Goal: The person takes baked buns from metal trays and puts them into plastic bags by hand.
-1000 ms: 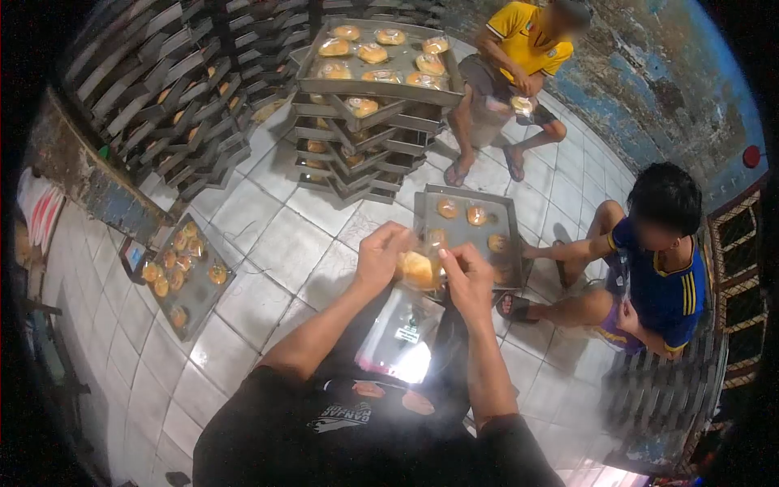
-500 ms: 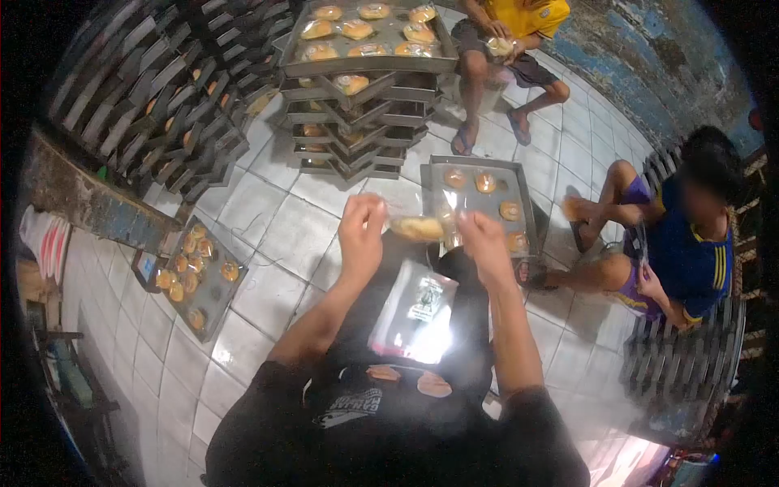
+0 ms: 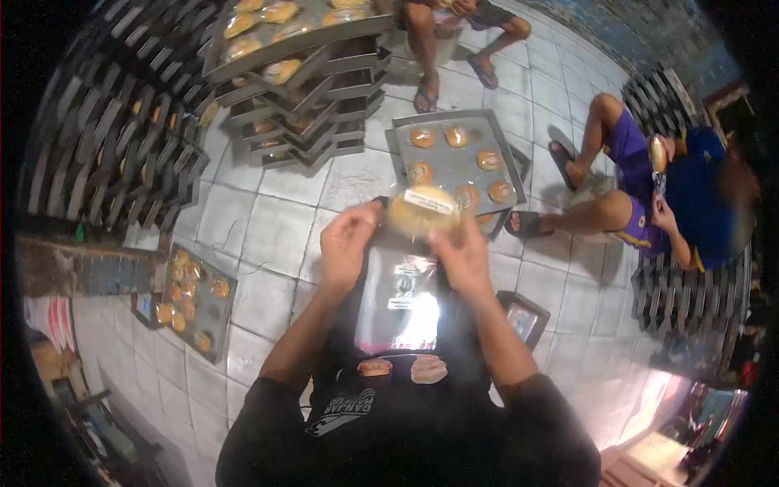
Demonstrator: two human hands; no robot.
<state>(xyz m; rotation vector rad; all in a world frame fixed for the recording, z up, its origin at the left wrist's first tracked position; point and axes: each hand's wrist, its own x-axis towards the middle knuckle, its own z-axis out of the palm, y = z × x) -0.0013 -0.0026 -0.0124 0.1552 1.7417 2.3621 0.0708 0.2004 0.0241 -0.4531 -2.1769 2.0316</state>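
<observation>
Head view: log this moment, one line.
golden oval plastic-wrapped bun: aloft, blurred; left hand: by left end, grip unclear; right hand: pinching right end

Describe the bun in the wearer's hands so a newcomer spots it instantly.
From the black shirt, bottom centre, go up past the bags to the left hand and right hand. The bun is between them. Unlike the buns on the tray beyond, it is held up, its white label showing.

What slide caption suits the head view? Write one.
Wrapped bun between left hand and right hand, plastic bags below.
</observation>
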